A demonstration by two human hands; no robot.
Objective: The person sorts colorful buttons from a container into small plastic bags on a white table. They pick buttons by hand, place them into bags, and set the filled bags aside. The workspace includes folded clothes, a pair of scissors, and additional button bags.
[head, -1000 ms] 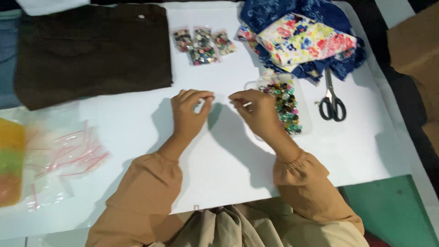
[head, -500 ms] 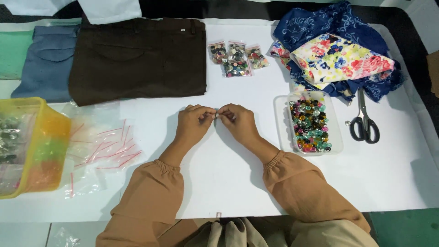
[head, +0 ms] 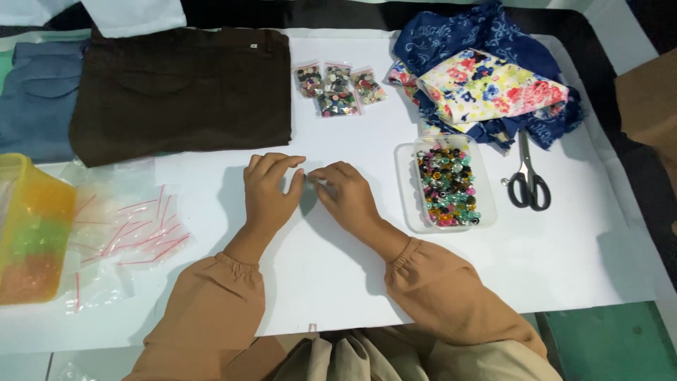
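Both hands, left hand and right hand, meet fingertip to fingertip over the white sheet, pinching something tiny, probably a small clear bag, beside the button tray; next needs a steady pinch.

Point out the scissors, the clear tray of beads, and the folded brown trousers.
scissors [head: 527, 185]: head view, on the black handles.
clear tray of beads [head: 406, 185]: head view, on its left wall.
folded brown trousers [head: 183, 92]: head view, middle of the cloth.
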